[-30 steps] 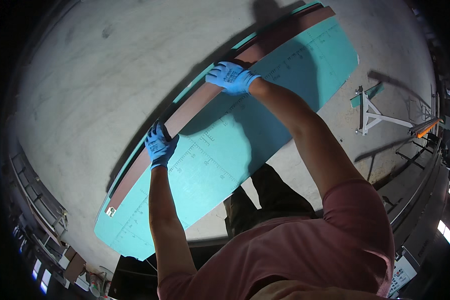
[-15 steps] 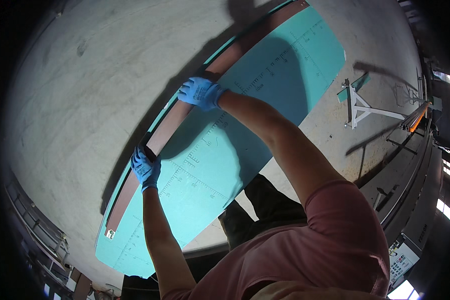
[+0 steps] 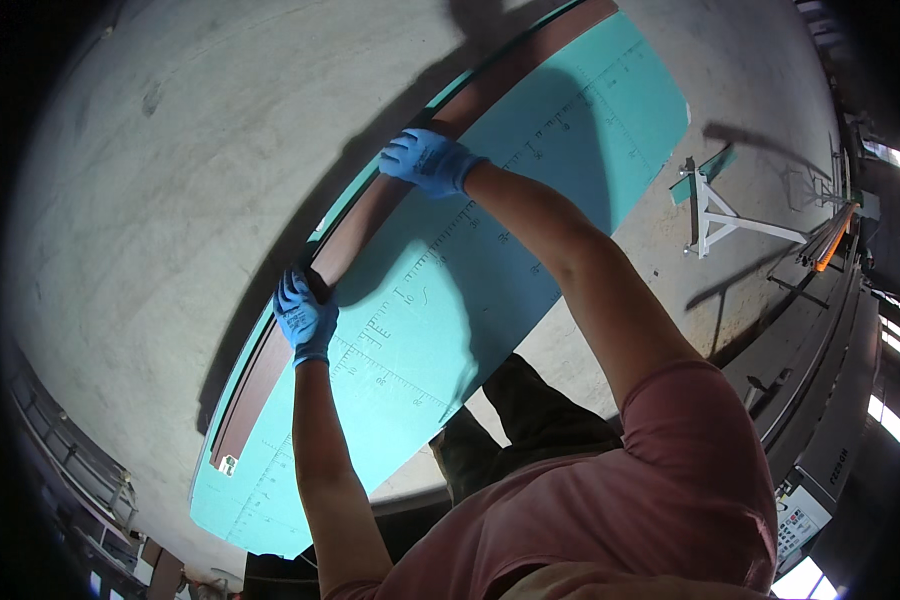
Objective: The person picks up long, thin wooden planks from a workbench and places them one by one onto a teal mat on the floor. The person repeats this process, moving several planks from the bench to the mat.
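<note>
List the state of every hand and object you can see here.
left hand: gloved, gripping the brown strip
right hand: gloved, pressing on the brown strip
brown strip: lying along the teal mat's far edge
teal mat: flat on the floor
white stand: tipped on its side

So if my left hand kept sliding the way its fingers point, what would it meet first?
Probably just more of the brown strip it grips; the left hand points along it toward the right hand, which looks like the first obstacle, though depth is unclear.
</note>
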Tool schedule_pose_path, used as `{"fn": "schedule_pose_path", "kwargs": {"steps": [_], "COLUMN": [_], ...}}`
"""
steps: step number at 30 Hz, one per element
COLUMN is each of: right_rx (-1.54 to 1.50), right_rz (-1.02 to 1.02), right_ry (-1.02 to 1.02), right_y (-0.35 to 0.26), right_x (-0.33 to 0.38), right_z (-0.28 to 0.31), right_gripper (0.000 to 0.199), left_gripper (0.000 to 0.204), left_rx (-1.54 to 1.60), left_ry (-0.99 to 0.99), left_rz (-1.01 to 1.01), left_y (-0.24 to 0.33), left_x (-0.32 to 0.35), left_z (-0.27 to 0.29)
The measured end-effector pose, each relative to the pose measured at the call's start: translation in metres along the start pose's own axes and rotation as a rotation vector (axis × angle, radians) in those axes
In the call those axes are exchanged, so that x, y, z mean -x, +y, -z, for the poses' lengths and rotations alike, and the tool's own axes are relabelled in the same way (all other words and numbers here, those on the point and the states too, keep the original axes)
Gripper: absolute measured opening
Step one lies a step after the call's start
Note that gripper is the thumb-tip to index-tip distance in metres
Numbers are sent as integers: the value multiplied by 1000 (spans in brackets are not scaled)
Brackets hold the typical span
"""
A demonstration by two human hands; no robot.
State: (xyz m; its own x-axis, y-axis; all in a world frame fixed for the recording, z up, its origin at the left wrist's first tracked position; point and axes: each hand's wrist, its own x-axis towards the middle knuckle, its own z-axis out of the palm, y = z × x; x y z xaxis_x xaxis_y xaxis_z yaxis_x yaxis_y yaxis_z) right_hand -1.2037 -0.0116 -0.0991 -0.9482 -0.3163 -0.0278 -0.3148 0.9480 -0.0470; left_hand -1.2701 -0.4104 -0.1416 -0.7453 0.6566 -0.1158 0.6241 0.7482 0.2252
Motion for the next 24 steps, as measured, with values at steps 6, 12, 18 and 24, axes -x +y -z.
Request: {"fn": "schedule_pose_path", "kwargs": {"steps": [6, 12, 18, 24], "right_rx": [-13, -2, 78, 40], "right_rz": [-9, -85, -60, -43], "right_ry": [47, 167, -31, -100], "right_y": [4, 20, 40, 43], "right_x": [2, 6, 1, -5], "right_z": [-2, -2, -31, -35], "right_gripper": [38, 74, 68, 63], "left_gripper": [91, 106, 93, 59], "left_rx": [19, 124, -57, -115], "left_ry": [102, 6, -44, -274], "left_rz": [-72, -16, -70, 110], "left_y": [8, 5, -24, -12], "left_x": [2, -7, 3, -12], "left_z": [0, 13, 21, 35]}}
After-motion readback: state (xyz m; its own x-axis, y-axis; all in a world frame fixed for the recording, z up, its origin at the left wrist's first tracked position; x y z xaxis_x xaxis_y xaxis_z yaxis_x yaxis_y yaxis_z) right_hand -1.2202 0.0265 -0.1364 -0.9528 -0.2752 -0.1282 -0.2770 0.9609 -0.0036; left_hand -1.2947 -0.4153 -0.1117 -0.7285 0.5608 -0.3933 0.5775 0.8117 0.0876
